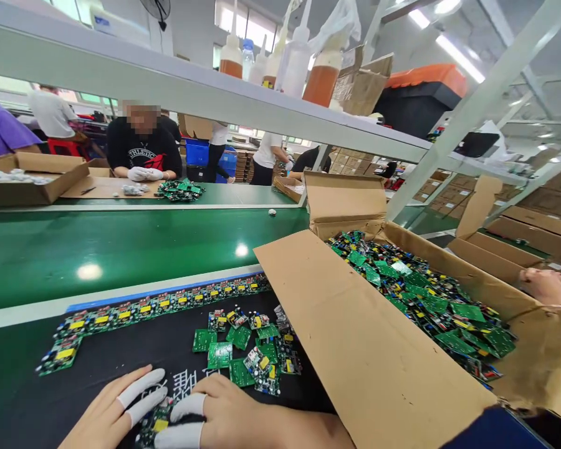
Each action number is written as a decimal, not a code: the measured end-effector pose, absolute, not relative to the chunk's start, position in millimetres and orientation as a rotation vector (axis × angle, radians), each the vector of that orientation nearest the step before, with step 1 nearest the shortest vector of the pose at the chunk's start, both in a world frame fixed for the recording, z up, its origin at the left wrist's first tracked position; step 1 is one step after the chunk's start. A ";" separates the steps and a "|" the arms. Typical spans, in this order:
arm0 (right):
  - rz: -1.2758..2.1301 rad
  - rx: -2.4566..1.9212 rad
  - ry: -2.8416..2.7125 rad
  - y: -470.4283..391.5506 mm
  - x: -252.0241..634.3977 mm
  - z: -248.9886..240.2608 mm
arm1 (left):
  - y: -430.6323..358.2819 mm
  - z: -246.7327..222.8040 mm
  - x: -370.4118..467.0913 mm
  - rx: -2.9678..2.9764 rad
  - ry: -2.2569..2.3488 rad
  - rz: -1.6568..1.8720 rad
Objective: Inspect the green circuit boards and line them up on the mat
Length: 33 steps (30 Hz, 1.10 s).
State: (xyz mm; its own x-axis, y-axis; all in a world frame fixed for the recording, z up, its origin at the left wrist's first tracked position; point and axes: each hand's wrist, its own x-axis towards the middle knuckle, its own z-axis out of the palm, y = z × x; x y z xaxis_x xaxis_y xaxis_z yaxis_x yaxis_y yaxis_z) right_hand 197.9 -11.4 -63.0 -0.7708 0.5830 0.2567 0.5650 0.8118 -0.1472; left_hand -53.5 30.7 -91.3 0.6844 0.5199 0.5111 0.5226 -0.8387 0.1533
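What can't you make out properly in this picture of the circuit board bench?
- Head view: the small board under the left hand and right hand is mostly covered by fingers.
- White print on the black mat: hidden by the hands.
- Hand at the cardboard box: cut off by the frame edge.
- Shelf bottles: labels unreadable.

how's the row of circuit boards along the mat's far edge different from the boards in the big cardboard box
The row of boards lies flat, lined up end to end, all component side up with yellow parts showing. The boards in the cardboard box are a loose heap, tilted and overlapping, many showing plain green undersides. Both look like the same small green boards.
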 end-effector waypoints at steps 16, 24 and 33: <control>0.599 -0.922 -2.537 -15.1 195.9 -22.9 | 21.4 -46.3 -49.3 -3.101 -0.978 -0.640; 0.422 -0.975 -2.380 -22.5 191.3 -30.8 | 22.6 -37.2 -45.8 -3.208 -1.114 -0.616; 0.254 -0.967 -2.319 -19.5 189.9 -31.8 | 21.5 -38.6 -45.6 -3.200 -1.133 -0.602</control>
State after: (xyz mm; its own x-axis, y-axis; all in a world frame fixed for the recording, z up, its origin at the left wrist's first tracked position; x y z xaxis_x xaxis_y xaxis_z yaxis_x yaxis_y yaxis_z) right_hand 189.9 -19.5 -31.8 -0.5493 0.6970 0.4609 0.5806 0.7151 -0.3893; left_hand -45.6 21.5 -38.6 0.7294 0.6485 0.2178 0.5434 -0.7426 0.3915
